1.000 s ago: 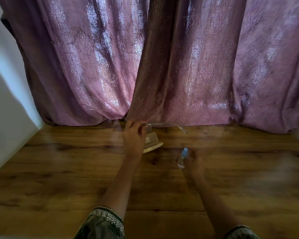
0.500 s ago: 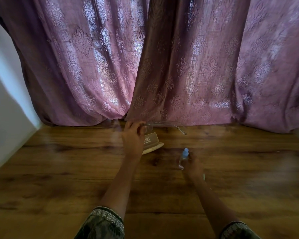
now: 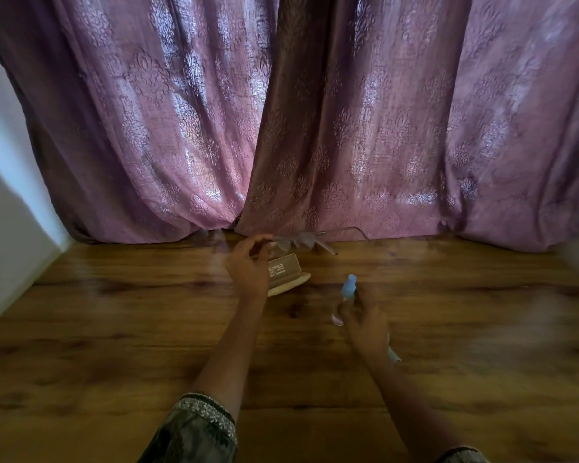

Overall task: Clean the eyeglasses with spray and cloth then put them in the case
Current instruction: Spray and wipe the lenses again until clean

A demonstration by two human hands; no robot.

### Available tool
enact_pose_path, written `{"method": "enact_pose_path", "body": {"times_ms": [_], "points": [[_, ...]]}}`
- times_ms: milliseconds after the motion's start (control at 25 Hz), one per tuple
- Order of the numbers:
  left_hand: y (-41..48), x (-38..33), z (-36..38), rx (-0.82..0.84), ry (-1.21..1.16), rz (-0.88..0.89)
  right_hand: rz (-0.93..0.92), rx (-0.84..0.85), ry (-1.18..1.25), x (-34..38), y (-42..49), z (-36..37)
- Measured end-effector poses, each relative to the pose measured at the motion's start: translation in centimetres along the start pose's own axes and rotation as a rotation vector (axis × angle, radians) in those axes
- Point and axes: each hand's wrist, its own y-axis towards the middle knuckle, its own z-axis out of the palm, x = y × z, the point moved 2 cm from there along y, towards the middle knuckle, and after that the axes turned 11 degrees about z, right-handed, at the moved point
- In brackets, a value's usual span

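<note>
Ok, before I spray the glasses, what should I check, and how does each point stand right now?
1. Clear-framed eyeglasses gripped: ok, the left hand pinches one end and holds them off the wooden surface.
2. Small blue-topped spray bottle in hand: ok, the right hand holds it.
3. Nozzle facing the lenses: cannot tell, blurred.
4. Beige hard case ready: ok, it lies open beside the left hand.
5. Cloth within reach: cannot tell; only a pale scrap shows under the right hand.
</note>
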Motion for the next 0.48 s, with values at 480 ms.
{"method": "enact_pose_path", "body": {"times_ms": [480], "points": [[-1.5, -0.2, 1.1, 0.069, -0.345, -0.176, -0.382, 0.035, 0.089, 6.3, -1.7, 0.6]]}}
